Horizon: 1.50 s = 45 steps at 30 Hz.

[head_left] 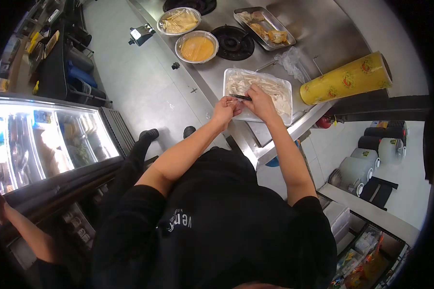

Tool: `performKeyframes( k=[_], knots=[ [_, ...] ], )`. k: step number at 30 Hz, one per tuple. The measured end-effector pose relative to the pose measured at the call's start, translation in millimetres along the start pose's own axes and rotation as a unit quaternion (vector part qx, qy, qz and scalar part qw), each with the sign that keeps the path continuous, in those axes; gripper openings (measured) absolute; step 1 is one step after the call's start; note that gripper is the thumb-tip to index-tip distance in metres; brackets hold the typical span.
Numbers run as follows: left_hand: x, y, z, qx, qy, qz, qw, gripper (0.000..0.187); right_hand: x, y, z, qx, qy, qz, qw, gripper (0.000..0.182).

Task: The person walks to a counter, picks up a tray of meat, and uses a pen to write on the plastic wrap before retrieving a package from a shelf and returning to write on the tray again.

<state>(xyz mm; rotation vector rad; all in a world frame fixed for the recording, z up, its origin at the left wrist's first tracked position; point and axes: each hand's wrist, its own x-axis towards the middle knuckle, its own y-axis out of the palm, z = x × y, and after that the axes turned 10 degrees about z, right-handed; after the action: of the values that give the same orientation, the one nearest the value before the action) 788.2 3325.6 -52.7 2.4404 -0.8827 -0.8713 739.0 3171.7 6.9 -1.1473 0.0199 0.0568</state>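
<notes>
A white rectangular tray (285, 118) holds pale, sliced or shredded food (238, 82) and sits near the counter's front edge. Over its near left corner is my left hand (225, 111), fingers curled together; what they pinch is too small to make out. My right hand (261, 103) is above the tray's middle, its fingers closed on a thin black-handled tool (240, 97) that points left toward my left hand. Clear plastic film appears to lie along the tray's near side.
Beyond the tray stand two film-covered bowls (196, 48) (179, 21), a black burner (233, 42) and a metal tray of food (270, 29). Crumpled plastic (292, 62) and a yellow film roll (347, 79) lie right. At lower left, another person's arm (31, 231) reaches toward a lit fridge (48, 137).
</notes>
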Motion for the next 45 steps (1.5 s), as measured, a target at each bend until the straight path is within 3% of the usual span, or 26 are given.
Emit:
performKeyframes(
  k=[6, 13, 16, 18, 22, 24, 28, 30, 31, 33, 34, 35, 37, 45],
  knots=[
    [-5, -4, 0, -0.008, -0.038, -0.008, 0.999, 0.021, 1, 1, -2, 0.032, -0.004, -0.003, 0.999, 0.023],
    [4, 1, -7, 0.028, -0.02, -0.02, 0.999, 0.019, 1, 2, -10, 0.041, -0.008, 0.026, 0.999, 0.024],
    [20, -3, -15, 0.132, -0.023, 0.002, 0.991, 0.021, -9, -14, 2, 0.017, -0.035, 0.052, 0.998, 0.028],
    [39, -14, -8, 0.313, 0.01, -0.021, 0.95, 0.025, -13, -17, 11, -0.002, -0.038, 0.057, 0.998, 0.03],
    [35, 6, -30, 0.414, 0.05, -0.018, 0.909, 0.027, -11, 4, 11, -0.072, 0.007, 0.011, 0.997, 0.031],
    [30, 13, -42, 0.511, 0.06, -0.027, 0.857, 0.033, -7, 12, 5, -0.075, 0.039, 0.003, 0.996, 0.031],
    [21, 8, -47, 0.494, 0.062, 0.017, 0.867, 0.038, -9, 11, 1, -0.032, 0.026, -0.015, 0.999, 0.025],
    [15, -3, -43, 0.224, 0.055, 0.095, 0.968, 0.037, -9, 8, 1, -0.014, 0.031, -0.019, 0.999, 0.024],
    [12, -9, -40, 0.226, 0.053, 0.096, 0.968, 0.037, -8, 8, 0, -0.006, 0.021, -0.031, 0.999, 0.022],
    [0, -21, -31, 0.465, 0.139, 0.003, 0.875, 0.036, -8, 8, -2, 0.003, 0.011, -0.043, 0.999, 0.022],
    [-10, -26, -28, 0.571, 0.192, 0.002, 0.798, 0.028, -7, 8, -2, 0.008, 0.013, -0.033, 0.999, 0.022],
    [-14, -30, -22, 0.572, 0.193, 0.001, 0.797, 0.028, -5, 8, -2, 0.014, 0.015, -0.024, 1.0, 0.023],
    [-18, -34, -10, 0.657, 0.284, 0.059, 0.696, 0.018, -2, 10, -4, 0.017, 0.009, -0.032, 0.999, 0.022],
    [-1, -5, 3, 0.761, 0.259, 0.089, 0.588, 0.02, 0, 5, -5, 0.031, 0.024, -0.005, 0.999, 0.024]
  ],
)
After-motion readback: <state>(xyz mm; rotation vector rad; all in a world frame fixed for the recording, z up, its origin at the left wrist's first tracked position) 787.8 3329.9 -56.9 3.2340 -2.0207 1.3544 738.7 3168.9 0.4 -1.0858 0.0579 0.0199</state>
